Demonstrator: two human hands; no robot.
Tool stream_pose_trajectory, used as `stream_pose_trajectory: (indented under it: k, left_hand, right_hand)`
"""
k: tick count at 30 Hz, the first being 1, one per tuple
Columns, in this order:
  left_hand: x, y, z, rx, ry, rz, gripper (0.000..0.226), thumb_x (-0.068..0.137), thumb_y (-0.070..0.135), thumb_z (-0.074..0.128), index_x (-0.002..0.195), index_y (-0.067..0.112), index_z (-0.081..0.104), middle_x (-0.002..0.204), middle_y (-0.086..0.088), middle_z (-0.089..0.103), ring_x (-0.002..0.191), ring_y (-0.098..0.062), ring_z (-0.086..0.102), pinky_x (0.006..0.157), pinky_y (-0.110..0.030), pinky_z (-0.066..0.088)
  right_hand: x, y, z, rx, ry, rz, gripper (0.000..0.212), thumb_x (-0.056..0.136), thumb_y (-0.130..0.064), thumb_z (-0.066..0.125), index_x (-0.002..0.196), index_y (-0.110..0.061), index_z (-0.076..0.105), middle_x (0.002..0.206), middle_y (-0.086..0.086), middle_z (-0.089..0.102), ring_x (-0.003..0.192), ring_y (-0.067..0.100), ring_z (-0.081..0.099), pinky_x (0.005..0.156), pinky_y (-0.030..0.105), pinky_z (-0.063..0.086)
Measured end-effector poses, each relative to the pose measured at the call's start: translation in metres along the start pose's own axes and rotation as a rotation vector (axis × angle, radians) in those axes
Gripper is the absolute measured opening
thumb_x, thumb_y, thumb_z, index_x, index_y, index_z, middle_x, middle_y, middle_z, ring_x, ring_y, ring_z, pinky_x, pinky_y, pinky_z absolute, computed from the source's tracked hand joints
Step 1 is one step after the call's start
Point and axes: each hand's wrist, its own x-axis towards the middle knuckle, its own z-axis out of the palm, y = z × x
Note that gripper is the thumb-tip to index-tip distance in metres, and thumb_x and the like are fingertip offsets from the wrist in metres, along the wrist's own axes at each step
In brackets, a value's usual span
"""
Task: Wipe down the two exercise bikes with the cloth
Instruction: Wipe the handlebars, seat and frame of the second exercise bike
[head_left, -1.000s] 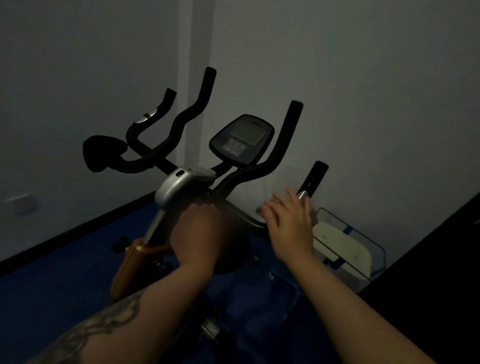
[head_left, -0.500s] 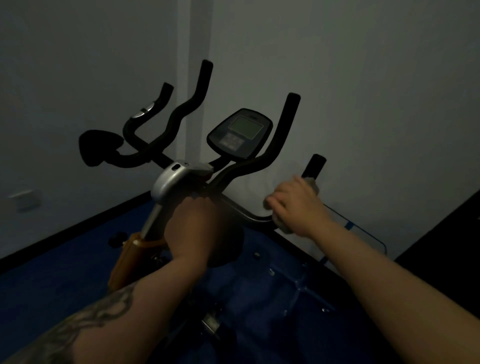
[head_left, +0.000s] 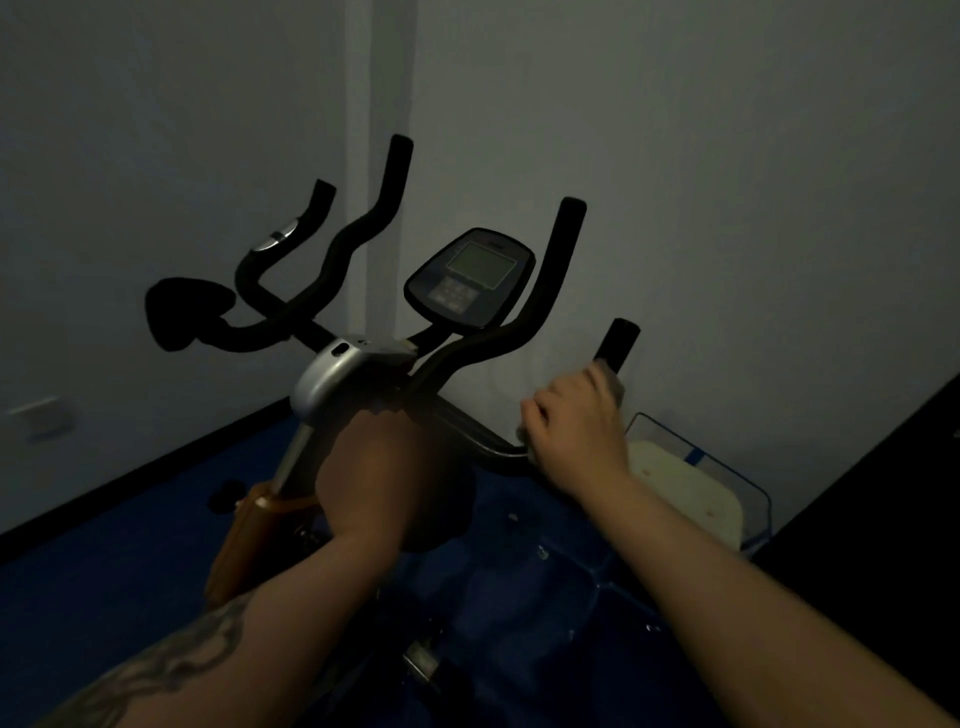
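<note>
— Black foam everywhere on that handlebar (head_left: 524, 291), and the room is so dim I can hardly follow. Where is the pale, crumpled cloth (head_left: 613, 382)?

— Under the right hand (head_left: 574, 421). Its fingers curl over the low outer bar of the near orange-framed exercise bike (head_left: 249, 540), just below the short black end grip (head_left: 617, 345), and the cloth peeks out on both sides of the knuckles, bunched between palm and tube.

— And the left hand (head_left: 371, 467)?

— Down on the middle of the bar cluster, below the silver plastic stem cover (head_left: 332, 376). I see only the back of it; whether it grips something or just rests there, I cannot tell.

— What could spoil this?

— My guess: the cloth is wadded small, so a quick stroke toward the end grip may let bare fingers do the rubbing and leave the foam unwiped. It could also slip out and drop toward the clear plastic bin with the blue edge (head_left: 748, 478), which sits on the blue floor (head_left: 104, 571) near that hand.

— The dark oval console with the grey screen (head_left: 470, 278)?

— Well apart from both hands. The second bike, I judge, is the dark saddle and bars (head_left: 291, 291) behind, and easy to neglect in this light.
</note>
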Motion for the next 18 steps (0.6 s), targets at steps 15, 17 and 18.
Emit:
stream_pose_trajectory:
  k: [15, 17, 18]
  left_hand:
    - [-0.001, 0.002, 0.002, -0.006, 0.031, -0.01, 0.037, 0.092, 0.032, 0.041, 0.065, 0.01, 0.055, 0.069, -0.003, 0.048, 0.061, -0.021, 0.05, 0.05, -0.034, 0.038]
    - [-0.001, 0.001, 0.002, -0.011, 0.04, 0.006, 0.037, 0.091, 0.033, 0.039, 0.065, 0.011, 0.054, 0.068, -0.002, 0.046, 0.06, -0.021, 0.049, 0.049, -0.032, 0.035]
    - [-0.001, 0.001, 0.002, -0.014, 0.037, 0.012, 0.037, 0.091, 0.034, 0.039, 0.065, 0.012, 0.054, 0.068, -0.001, 0.045, 0.06, -0.021, 0.049, 0.049, -0.031, 0.034]
  right_hand:
    - [0.002, -0.006, -0.002, -0.237, -0.272, -0.524, 0.028, 0.072, -0.032, 0.078, 0.084, -0.012, 0.063, 0.06, 0.005, 0.057, 0.052, 0.024, 0.056, 0.065, 0.04, 0.044]
    - [0.01, -0.027, 0.0, -0.284, -0.369, -0.526, 0.049, 0.067, -0.023, 0.082, 0.108, -0.008, 0.061, 0.067, 0.008, 0.058, 0.051, 0.024, 0.056, 0.051, 0.031, 0.034]
    - [0.013, -0.032, -0.003, -0.299, -0.359, -0.529, 0.052, 0.08, -0.023, 0.073, 0.125, -0.009, 0.052, 0.082, 0.01, 0.061, 0.063, 0.026, 0.06, 0.054, 0.031, 0.034]
